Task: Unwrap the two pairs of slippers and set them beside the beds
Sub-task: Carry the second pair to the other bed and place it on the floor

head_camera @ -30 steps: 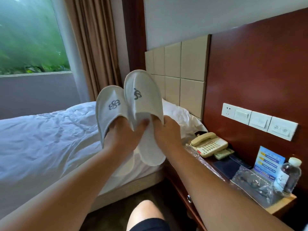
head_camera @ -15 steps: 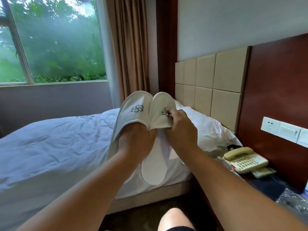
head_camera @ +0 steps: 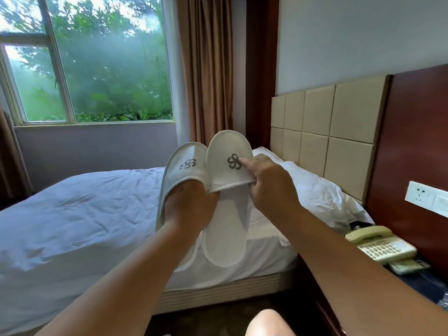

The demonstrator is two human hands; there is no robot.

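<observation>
The right slipper [head_camera: 224, 145] now faces front, topping the left slipper [head_camera: 180, 180]; the right hand [head_camera: 271, 187] has stretched its forefinger toward 10 o'clock onto the logo [head_camera: 231, 163].

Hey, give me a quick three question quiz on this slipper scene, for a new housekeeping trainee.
1. True or false: the left slipper lies on the floor.
2. The right hand pinches: A) a pillow, B) the right slipper, C) the telephone.
3. Which hand has its fingers tucked inside a slipper?
Key: 1 false; 2 B; 3 the left hand.
</observation>
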